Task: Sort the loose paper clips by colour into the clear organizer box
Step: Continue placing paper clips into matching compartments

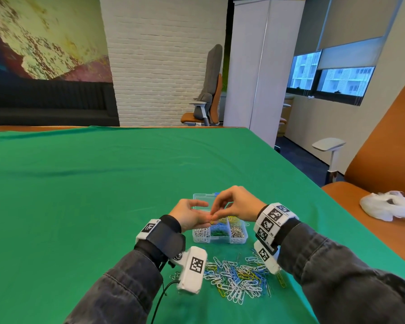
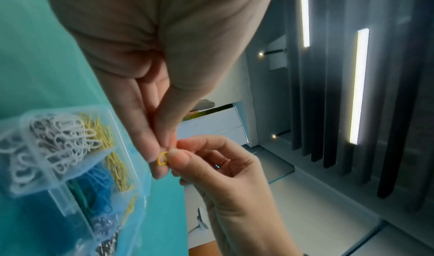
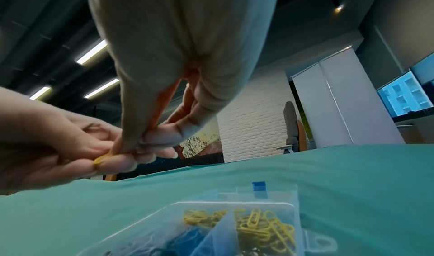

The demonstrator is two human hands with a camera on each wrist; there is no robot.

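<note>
A yellow paper clip (image 1: 212, 221) (image 2: 163, 158) (image 3: 99, 160) lies on the straight fingertips of my left hand (image 1: 207, 212) (image 2: 162, 148) (image 3: 112, 159), whose thumb stands apart. My right hand (image 1: 214, 216) (image 2: 172, 152) (image 3: 131, 148) pinches that clip between thumb and forefinger. Both hands hover just above the clear organizer box (image 1: 241, 239) (image 2: 131, 148) (image 3: 291, 210), whose compartments hold white, green, blue, silver and yellow clips. Its lid lies open behind it. The pile of loose mixed clips (image 1: 236, 277) sits on the green cloth between my wrists, nearer to me than the box.
The green cloth (image 1: 91, 195) covers the table, with wide bare stretches to the left and beyond the box. The table's right edge runs diagonally close to my right arm. An orange chair holding a crumpled white bag (image 1: 387, 205) stands to the right.
</note>
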